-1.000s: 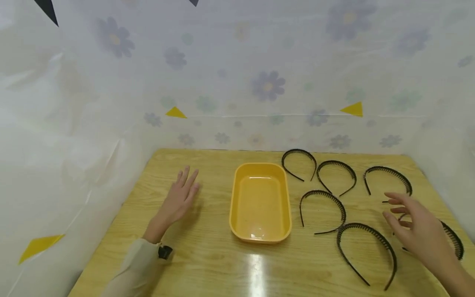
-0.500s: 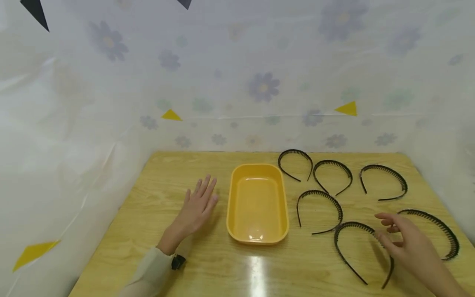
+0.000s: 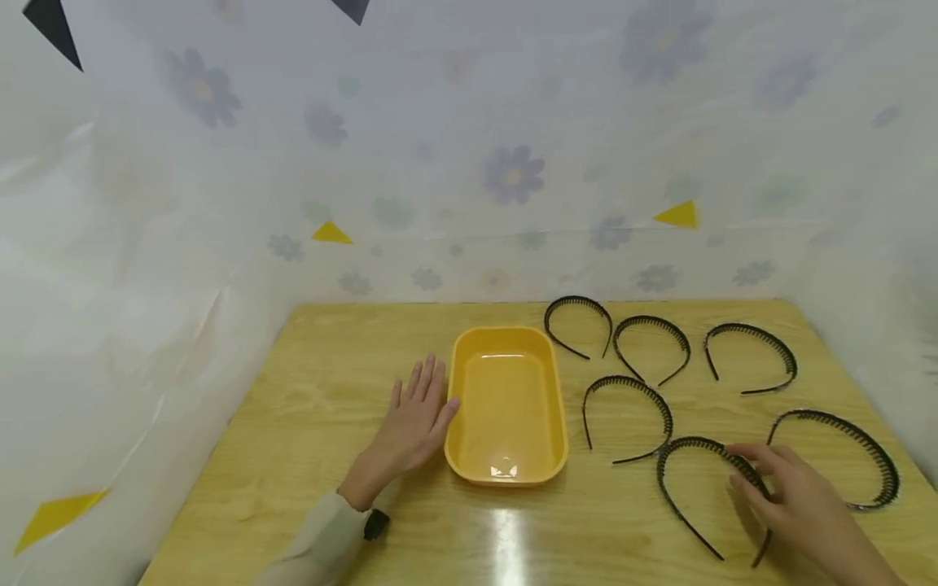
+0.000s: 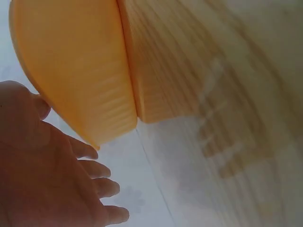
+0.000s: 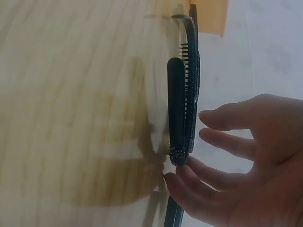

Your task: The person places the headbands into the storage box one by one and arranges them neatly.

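Note:
A yellow plastic tray (image 3: 506,478) stands at the middle of the wooden table. Along its left side lies my left hand (image 3: 406,427), fingers straight, with the thumb at the rim. In the left wrist view that hand (image 4: 52,170) is beside the raised wall of the tray (image 4: 75,71). On the right, my right hand (image 3: 795,496) reaches over the right arm of the nearest black toothed headband (image 3: 692,441). The right wrist view shows the fingers of this hand (image 5: 227,156) spread and bent close to a headband (image 5: 176,109), with thumb and forefinger not closed on it.
Several more black headbands lie right of the tray, among them one at the back (image 3: 576,299), one at the back right (image 3: 762,332) and one at the right edge (image 3: 872,448). A white flowered sheet (image 3: 410,146) hangs behind and beside the table (image 3: 344,350).
My left hand has moved right, up to the tray's side. My right hand has moved left and down, from the far-right headband to the nearest one. The headbands have not shifted on the table.

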{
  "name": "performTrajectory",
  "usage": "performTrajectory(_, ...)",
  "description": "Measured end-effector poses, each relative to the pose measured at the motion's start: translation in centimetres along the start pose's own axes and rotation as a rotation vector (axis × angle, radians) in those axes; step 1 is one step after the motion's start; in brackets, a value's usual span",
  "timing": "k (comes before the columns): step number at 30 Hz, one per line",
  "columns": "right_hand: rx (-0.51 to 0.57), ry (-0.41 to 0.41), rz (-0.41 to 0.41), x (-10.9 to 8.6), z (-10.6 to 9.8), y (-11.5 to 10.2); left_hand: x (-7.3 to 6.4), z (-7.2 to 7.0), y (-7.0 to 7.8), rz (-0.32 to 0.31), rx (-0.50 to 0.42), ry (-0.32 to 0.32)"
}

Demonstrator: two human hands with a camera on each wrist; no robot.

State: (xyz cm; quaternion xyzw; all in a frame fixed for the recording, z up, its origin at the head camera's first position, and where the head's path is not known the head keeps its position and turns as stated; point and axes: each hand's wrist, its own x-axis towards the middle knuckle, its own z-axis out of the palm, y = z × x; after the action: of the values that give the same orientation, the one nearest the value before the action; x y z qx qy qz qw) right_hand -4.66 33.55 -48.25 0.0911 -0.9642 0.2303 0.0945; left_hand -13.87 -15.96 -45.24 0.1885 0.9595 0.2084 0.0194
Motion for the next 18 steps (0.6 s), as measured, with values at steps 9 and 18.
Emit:
performTrajectory(9, -0.024, 0.040, -0.064, -0.2, 0.2, 0.2, 0.8, 0.2, 0.3, 0.024, 0.054, -0.027)
performTrajectory(18, -0.018, 0.048, -0.082, -0.3, 0.7, 1.0, 0.7, 0.4, 0.4, -0.007, 0.102, -0.006)
